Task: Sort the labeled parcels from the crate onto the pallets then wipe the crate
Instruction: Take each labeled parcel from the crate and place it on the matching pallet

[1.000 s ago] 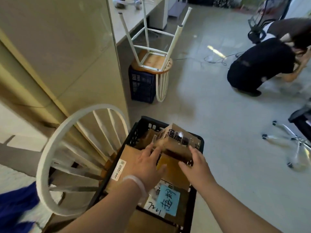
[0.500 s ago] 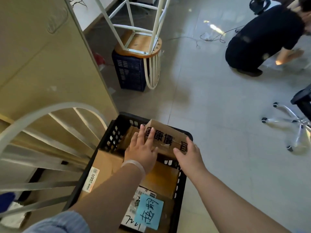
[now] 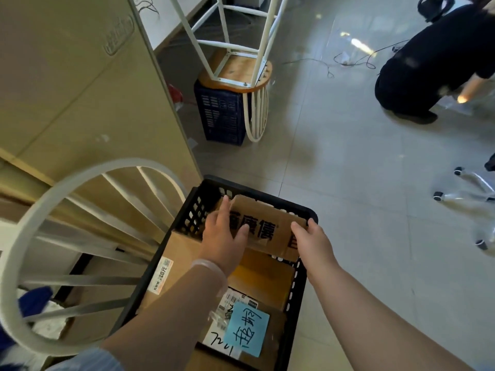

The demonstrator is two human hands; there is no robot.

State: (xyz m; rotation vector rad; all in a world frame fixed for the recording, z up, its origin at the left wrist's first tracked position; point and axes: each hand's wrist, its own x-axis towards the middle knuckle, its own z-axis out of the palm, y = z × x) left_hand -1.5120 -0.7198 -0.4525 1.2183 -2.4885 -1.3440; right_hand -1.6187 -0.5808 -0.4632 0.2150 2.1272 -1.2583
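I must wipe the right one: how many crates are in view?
2. A black crate nearest the camera, holding parcels; a blue crate farther off, under an upturned stool. More may lie out of view.

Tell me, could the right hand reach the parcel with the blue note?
Probably yes, once it frees itself: the right hand grips the printed box, while the parcel with the blue note lies uncovered on top, close by.
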